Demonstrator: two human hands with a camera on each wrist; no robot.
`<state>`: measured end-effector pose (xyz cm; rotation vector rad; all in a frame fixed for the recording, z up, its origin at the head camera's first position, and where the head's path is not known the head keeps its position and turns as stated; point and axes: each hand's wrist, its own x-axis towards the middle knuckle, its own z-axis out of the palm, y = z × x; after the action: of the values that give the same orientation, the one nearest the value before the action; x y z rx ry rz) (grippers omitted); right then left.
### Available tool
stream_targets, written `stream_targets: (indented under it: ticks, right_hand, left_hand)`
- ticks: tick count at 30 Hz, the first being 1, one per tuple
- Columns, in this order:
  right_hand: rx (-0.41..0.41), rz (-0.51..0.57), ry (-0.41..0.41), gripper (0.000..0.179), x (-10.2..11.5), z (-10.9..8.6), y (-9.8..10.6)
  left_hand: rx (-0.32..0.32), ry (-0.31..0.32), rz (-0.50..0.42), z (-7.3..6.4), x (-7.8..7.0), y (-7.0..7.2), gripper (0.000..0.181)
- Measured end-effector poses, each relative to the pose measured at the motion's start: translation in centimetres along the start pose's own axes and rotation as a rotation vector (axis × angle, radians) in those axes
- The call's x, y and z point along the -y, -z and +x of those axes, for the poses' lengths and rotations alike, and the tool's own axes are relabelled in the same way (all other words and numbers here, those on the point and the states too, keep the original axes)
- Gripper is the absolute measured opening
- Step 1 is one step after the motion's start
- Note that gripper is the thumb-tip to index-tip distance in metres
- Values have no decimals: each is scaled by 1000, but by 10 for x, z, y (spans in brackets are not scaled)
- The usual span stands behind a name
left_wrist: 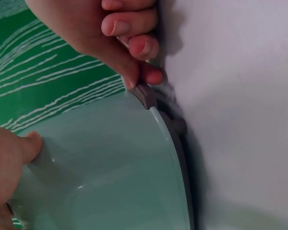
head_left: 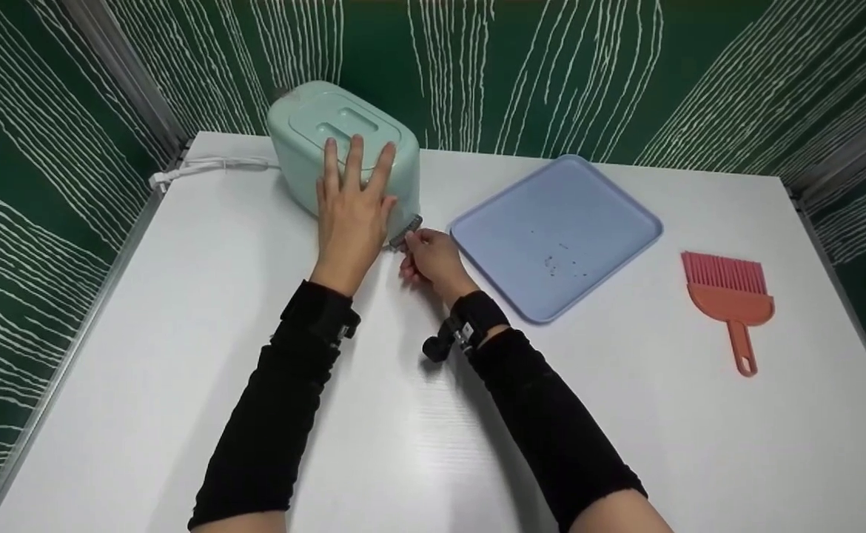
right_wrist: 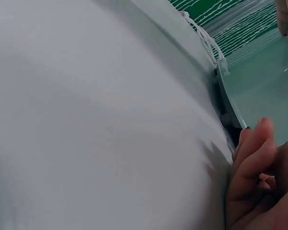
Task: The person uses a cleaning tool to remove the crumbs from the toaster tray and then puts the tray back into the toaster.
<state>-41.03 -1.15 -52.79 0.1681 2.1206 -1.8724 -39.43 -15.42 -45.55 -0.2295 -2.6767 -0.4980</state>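
Note:
A mint-green toaster stands at the back left of the table, its top covered by a lid with two oblong recesses. My left hand rests on it with fingers spread, reaching over the lid. At the toaster's near lower corner, my right hand pinches the dark grey ribbed handle of the crumb tray. The left wrist view shows thumb and forefinger on that crumb tray handle, close against the toaster's base; the rest of the crumb tray is hidden. In the right wrist view, curled fingers cover the handle.
A blue tray with dark crumbs on it lies just right of my right hand. Farther right lies a red-orange hand brush, bristles pointing away. The toaster's white cord lies along the back left edge. Green patterned walls enclose the table's far side.

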Motion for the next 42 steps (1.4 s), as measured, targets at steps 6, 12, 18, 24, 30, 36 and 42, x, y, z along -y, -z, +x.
stream_targets:
  ticks: [6,12,18,24,30,36,42]
  right_hand:
    - [16,2,-66,32,1,1,1]
    - [55,62,-119,32,8,3,5]
    - [25,93,-147,31,11,5,3]
    - [23,77,-128,32,11,7,0]
    - [98,106,-136,30,12,7,3]
    - [86,97,-131,29,10,8,4]
    - [57,51,-105,30,8,8,1]
  left_hand:
    - [15,10,-4,-2,0,-2,66]
    - [2,11,-9,0,-1,0,65]
    - [9,12,-1,1,0,1,65]
    - [15,8,1,0,-1,2,65]
    - [9,10,2,-1,0,1,65]
    - [9,10,7,0,0,0,65]
    - [8,15,9,0,0,-1,65]
